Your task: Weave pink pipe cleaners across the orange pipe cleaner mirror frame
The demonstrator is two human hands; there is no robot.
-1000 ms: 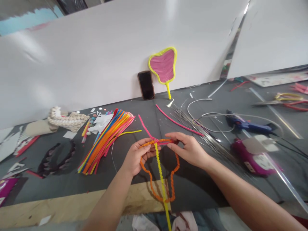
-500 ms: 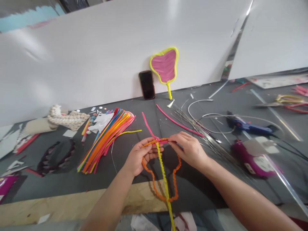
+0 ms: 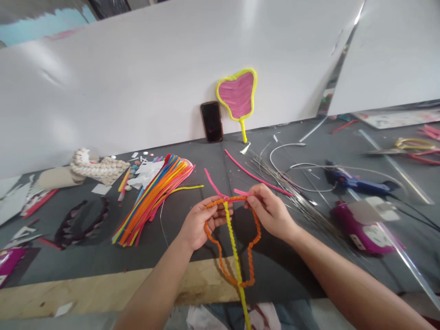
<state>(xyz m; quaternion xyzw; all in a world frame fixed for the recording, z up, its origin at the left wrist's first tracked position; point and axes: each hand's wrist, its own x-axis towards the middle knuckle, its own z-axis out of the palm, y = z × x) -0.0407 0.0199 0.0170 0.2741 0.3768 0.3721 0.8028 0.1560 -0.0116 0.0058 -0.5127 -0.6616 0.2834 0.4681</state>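
My left hand (image 3: 199, 222) is closed on the top left of an orange twisted pipe cleaner frame (image 3: 250, 256), a loop with wavy sides. A yellow twisted pipe cleaner (image 3: 233, 238) runs down the middle of the loop and out past its bottom. At the top centre a pink pipe cleaner (image 3: 213, 183) is wrapped on, one end sticking up to the left. Its other end (image 3: 241, 192) points left from my right hand (image 3: 271, 211), whose thumb and fingers pinch it against the frame's top right corner.
A bundle of coloured pipe cleaners (image 3: 154, 201) lies left, beside a dark braided headband (image 3: 82, 224). A phone (image 3: 211, 121) and a yellow-rimmed pink fan shape (image 3: 237, 94) lean on the white board. Rightward are wires (image 3: 285, 178), a blue glue gun (image 3: 360, 181), a purple power strip (image 3: 364, 233) and scissors (image 3: 398, 149).
My right hand has shifted slightly right and curled its fingers. The pink pipe cleaner's right end, which lay along the frame's top, is now bent back, pointing left.
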